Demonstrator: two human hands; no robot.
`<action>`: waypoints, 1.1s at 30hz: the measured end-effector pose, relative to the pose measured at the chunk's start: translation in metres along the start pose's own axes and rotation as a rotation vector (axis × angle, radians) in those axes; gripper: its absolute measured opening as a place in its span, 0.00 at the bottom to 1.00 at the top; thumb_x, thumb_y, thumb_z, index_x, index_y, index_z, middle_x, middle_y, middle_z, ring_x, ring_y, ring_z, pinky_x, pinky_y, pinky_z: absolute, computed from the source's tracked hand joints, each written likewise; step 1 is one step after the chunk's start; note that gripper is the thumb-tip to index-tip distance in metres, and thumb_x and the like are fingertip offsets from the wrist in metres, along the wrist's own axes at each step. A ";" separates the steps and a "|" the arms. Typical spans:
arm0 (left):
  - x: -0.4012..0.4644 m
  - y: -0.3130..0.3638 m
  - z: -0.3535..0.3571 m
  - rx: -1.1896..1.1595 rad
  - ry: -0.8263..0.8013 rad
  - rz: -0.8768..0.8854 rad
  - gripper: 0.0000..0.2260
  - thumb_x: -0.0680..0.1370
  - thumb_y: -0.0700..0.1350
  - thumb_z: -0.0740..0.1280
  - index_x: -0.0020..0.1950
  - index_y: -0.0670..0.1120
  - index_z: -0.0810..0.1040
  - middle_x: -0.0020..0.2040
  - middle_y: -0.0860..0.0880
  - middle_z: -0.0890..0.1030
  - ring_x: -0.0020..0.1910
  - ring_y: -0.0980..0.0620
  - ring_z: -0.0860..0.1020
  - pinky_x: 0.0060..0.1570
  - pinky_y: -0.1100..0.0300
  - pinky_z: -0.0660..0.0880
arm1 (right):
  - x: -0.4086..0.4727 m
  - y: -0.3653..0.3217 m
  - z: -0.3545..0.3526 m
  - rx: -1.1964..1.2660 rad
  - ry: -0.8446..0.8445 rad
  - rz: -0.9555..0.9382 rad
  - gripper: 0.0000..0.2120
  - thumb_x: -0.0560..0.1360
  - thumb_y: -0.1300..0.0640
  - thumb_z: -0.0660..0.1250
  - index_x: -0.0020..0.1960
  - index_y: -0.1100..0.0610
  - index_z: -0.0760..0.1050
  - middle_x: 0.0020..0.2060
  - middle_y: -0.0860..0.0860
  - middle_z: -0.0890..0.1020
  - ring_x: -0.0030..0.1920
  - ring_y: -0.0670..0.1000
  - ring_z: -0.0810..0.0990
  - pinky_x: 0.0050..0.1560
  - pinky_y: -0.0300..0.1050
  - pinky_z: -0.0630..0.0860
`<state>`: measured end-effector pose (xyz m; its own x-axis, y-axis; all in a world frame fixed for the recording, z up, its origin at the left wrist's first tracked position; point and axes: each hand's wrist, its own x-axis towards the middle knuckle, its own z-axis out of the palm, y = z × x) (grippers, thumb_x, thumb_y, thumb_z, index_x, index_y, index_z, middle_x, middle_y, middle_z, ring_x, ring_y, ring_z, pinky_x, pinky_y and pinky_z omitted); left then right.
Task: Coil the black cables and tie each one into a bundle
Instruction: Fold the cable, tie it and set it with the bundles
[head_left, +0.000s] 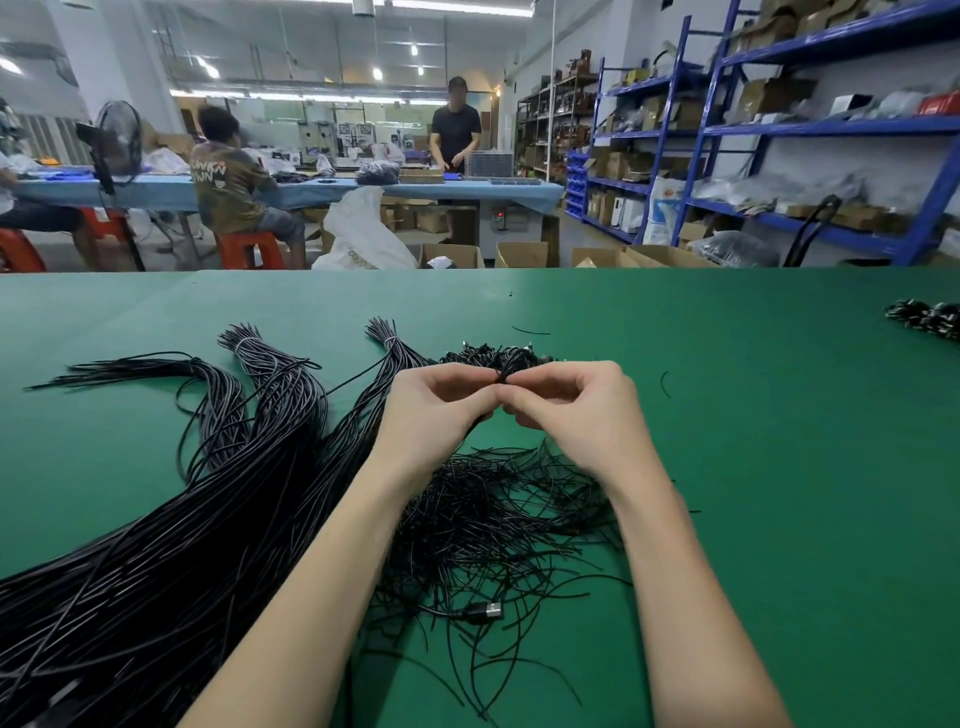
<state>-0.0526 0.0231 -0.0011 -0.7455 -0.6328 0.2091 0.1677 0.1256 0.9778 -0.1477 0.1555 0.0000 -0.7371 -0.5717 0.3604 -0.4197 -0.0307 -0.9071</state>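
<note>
Two hands meet above the green table (779, 415), fingertips nearly touching. The left hand (434, 410) and the right hand (576, 410) each have curled fingers pinching the same small coiled black cable (503, 375), of which only a dark tuft shows between the thumbs; the rest is hidden inside the fingers, so how many turns it has cannot be told. Left of the left hand lie three long hanks of uncoiled cables (270, 395), fanned out, two of them bound near their far ends with pale ties; their near ends merge into one dark mass that runs off the lower left edge. Below and between the wrists sits one loose heap of thin black tie wires (498, 519), too tangled to count. One USB plug (485, 610) lies at the heap's near side, between the forearms. Just beyond the fingertips is a small pile of finished bundles (498, 358), partly hidden by the hands, number unclear. Far to the right of the right hand a second pile of bundles (930, 317) is cut off by the frame edge. Past the table, two people sit and one stands at a blue-covered bench (322, 189); blue shelving (810, 130) lines the right side.
</note>
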 end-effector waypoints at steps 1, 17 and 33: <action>-0.001 0.001 0.000 0.023 -0.002 0.009 0.07 0.71 0.38 0.79 0.47 0.43 0.86 0.39 0.47 0.87 0.38 0.55 0.83 0.41 0.67 0.77 | -0.001 0.000 0.000 0.013 -0.001 0.002 0.04 0.70 0.52 0.81 0.43 0.47 0.88 0.37 0.47 0.88 0.41 0.49 0.88 0.51 0.50 0.85; 0.001 0.010 -0.014 -0.010 -0.204 -0.132 0.08 0.75 0.34 0.73 0.52 0.41 0.85 0.45 0.41 0.87 0.42 0.46 0.85 0.48 0.58 0.82 | 0.001 0.007 0.000 0.078 -0.015 -0.009 0.10 0.74 0.63 0.77 0.38 0.50 0.87 0.36 0.53 0.88 0.40 0.53 0.89 0.48 0.49 0.85; 0.002 0.015 -0.016 -0.455 -0.193 -0.462 0.03 0.71 0.37 0.73 0.41 0.38 0.87 0.43 0.39 0.85 0.39 0.48 0.85 0.42 0.60 0.83 | -0.002 0.010 0.014 -0.339 0.225 -0.581 0.06 0.74 0.65 0.76 0.48 0.57 0.88 0.43 0.47 0.87 0.43 0.41 0.84 0.49 0.36 0.81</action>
<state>-0.0414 0.0116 0.0143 -0.9008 -0.3907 -0.1895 0.0273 -0.4865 0.8733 -0.1429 0.1451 -0.0133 -0.4201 -0.3555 0.8349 -0.8930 -0.0018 -0.4501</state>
